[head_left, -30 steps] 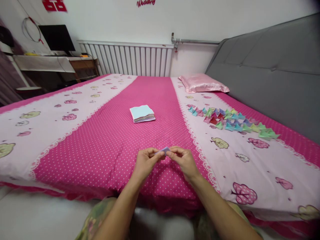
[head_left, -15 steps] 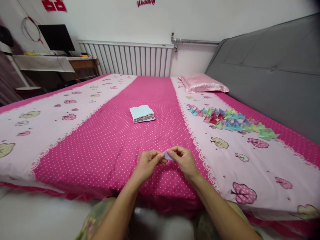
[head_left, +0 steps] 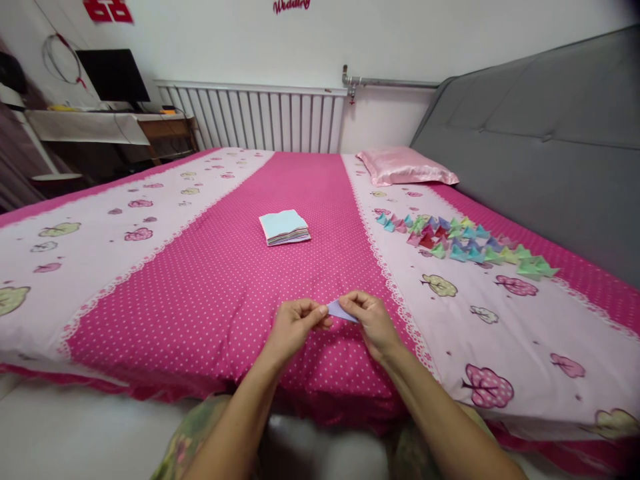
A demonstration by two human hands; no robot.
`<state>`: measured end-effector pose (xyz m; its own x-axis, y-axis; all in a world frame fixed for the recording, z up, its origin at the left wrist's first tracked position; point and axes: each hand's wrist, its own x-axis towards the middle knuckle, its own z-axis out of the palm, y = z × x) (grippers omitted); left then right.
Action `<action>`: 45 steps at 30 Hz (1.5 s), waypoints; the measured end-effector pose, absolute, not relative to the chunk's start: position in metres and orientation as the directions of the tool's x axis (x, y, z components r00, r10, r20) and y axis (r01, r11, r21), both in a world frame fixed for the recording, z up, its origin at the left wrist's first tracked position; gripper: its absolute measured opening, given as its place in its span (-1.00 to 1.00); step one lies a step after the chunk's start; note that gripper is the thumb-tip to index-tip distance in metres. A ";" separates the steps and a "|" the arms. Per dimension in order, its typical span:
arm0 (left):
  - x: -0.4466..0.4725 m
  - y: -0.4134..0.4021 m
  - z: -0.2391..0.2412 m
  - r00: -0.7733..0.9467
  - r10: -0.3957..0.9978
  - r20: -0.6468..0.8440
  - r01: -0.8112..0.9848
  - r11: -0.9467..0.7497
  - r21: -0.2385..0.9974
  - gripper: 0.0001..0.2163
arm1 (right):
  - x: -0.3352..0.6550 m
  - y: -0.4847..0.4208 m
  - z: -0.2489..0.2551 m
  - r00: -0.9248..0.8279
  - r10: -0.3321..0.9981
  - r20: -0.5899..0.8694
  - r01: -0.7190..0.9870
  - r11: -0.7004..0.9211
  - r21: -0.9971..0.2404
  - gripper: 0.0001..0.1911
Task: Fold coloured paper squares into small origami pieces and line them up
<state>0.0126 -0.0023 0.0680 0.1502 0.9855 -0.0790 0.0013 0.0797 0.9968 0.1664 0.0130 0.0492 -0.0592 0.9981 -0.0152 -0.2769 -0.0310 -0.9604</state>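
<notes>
A small folded piece of purple paper (head_left: 341,311) is stretched between my two hands, above the near part of the bed. My left hand (head_left: 299,325) is closed, its thumb and fingers pinching the paper's left corner. On the other side my right hand (head_left: 371,321) pinches the paper's right part, thumb on top. The fingertips cover both ends of the paper. Farther off on the bedspread lies a stack of square coloured paper (head_left: 285,227), pale blue sheet on top. To the right sit several folded paper boats (head_left: 473,252) in green, blue, pink, red, yellow and purple.
The bed has a pink dotted and floral bedspread (head_left: 210,280). A pink pillow (head_left: 407,167) lies by the grey headboard (head_left: 540,133). Behind are a white radiator (head_left: 260,119) and a desk (head_left: 95,125) with a monitor (head_left: 114,77).
My right thumb and fingers have slid slightly right along the purple paper, so more of it shows between the hands. My left hand has barely moved.
</notes>
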 end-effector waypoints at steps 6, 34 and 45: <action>0.015 -0.001 0.066 0.183 0.981 -0.060 0.005 0.061 0.998 -0.76 | 0.166 0.014 0.047 -0.072 0.994 -0.078 -0.319 -0.097 -0.943 -0.78; 0.022 -0.002 0.067 0.065 0.998 -0.013 -0.081 0.018 0.997 -0.74 | 0.164 0.008 0.049 -0.068 0.997 -0.034 -0.133 -0.043 -0.990 -0.65; 0.028 -0.006 0.069 0.226 0.970 0.083 -0.229 -0.030 0.973 -0.40 | 0.160 0.010 0.049 -0.252 0.901 -0.354 -0.602 -0.432 -0.672 -0.73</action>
<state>0.0281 -0.0062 0.0688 0.2264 0.9705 0.0834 -0.2294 -0.0300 0.9729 0.1597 0.0096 0.0494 -0.2525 0.9007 -0.3536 -0.6016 -0.4324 -0.6716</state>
